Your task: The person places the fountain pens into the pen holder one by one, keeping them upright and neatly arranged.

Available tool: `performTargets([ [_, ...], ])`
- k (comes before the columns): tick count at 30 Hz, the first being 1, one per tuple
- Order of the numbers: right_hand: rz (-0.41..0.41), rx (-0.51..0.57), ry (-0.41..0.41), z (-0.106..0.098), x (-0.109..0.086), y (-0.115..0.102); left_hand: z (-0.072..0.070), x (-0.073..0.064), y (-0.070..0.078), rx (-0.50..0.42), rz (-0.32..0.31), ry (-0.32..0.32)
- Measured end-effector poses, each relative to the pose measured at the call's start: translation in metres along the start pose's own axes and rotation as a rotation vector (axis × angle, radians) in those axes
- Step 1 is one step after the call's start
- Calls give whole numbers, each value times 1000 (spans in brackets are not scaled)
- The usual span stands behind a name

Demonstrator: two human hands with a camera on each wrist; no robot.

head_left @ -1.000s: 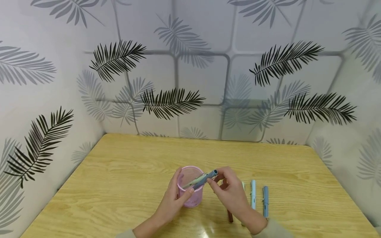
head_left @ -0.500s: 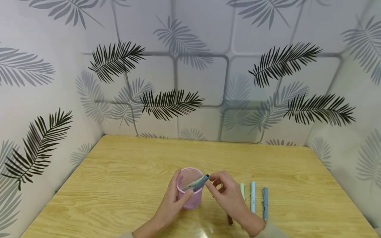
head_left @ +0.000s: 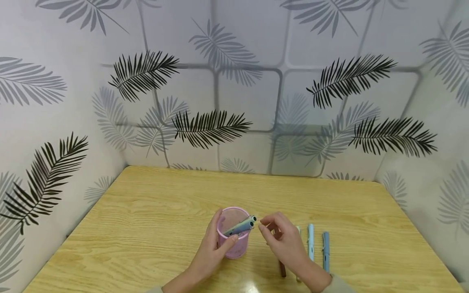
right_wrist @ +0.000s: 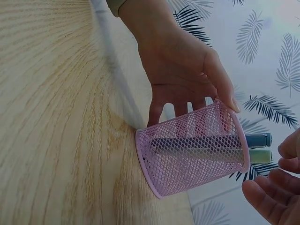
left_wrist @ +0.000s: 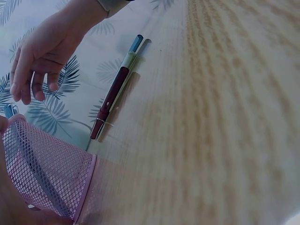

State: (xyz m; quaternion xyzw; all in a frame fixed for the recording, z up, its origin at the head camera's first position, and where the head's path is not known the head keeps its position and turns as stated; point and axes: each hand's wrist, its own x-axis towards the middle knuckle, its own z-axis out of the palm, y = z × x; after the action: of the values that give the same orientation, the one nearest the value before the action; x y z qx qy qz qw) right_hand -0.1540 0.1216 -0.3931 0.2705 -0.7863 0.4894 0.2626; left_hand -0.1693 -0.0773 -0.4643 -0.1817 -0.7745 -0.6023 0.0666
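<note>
One broad, wood-grained worktop (head_left: 165, 215) carries everything; well in from its back edge, the left hand (head_left: 209, 252) grips the tapered pink mesh cup (head_left: 239, 248) while the right hand (head_left: 286, 240), fingers loosely bent, holds nothing. A slackened grip could let two slanting pens (head_left: 242, 227) overbalance the cup; the right hand, dropping carelessly, might knock the loose pens (head_left: 310, 240), slim and smooth, lying nearer the right edge.

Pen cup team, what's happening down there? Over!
Left hand holding pink cup. Right hand close by, holding nothing. Two pens in cup. Other pens apart, not blocking.
</note>
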Motion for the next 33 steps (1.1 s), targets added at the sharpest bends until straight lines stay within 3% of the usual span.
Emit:
performTargets([
  [6, 38, 4, -11, -5, -3, 3, 1, 0, 2, 2, 5, 7],
  [12, 104, -71, 7, -10, -5, 2, 1, 0, 2, -1, 11, 11],
  [18, 171, -93, 15, -13, -15, 29, 3, 0, 1, -10, -9, 15],
  [21, 154, -87, 24, -16, -18, 40, 3, -1, 1, -2, -3, 26],
  [26, 152, -70, 29, -22, -20, 46, 3, -1, 2, 7, 5, 31],
  [33, 227, -77, 39, -31, -28, 50, 3, -1, 3, 21, -2, 24],
])
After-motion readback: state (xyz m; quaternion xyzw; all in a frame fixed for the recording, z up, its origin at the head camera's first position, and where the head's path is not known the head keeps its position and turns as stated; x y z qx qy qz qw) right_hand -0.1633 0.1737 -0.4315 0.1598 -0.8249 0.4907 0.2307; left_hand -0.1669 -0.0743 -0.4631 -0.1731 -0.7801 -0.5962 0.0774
